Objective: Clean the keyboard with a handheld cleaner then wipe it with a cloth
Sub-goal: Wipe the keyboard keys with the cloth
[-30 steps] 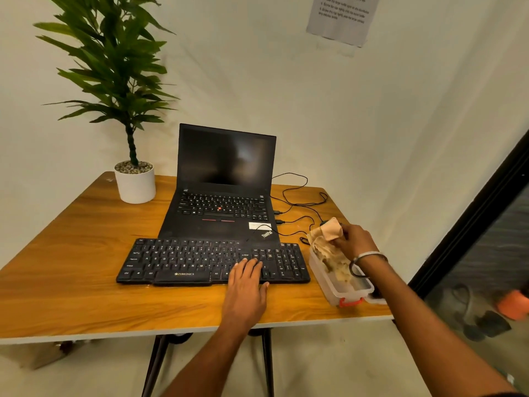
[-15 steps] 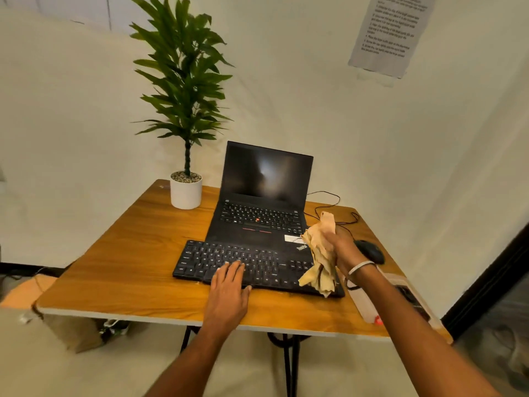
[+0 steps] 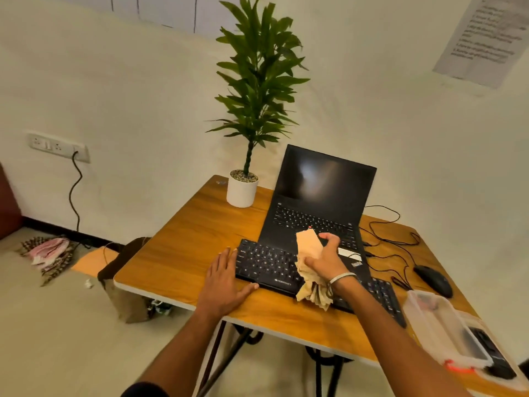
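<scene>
While my right hand (image 3: 325, 260) grips the crumpled tan cloth (image 3: 307, 253) just above the black keyboard (image 3: 266, 263), my left hand (image 3: 224, 283) lies flat, fingers straight, on the wooden table (image 3: 186, 247) at the keyboard's left end, thumb by its front edge. Behind the keyboard the laptop (image 3: 320, 202) stands open, dark-screened, with a potted plant (image 3: 252, 110) at its left. At right I see a mouse (image 3: 433, 280) and a clear plastic box (image 3: 440, 325).

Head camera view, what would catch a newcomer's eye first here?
The right hand gripping a crumpled beige cloth over the black keyboard at the table's middle. The left hand rests flat at the keyboard's left end. Behind stand an open dark laptop and a tall potted plant.
</scene>
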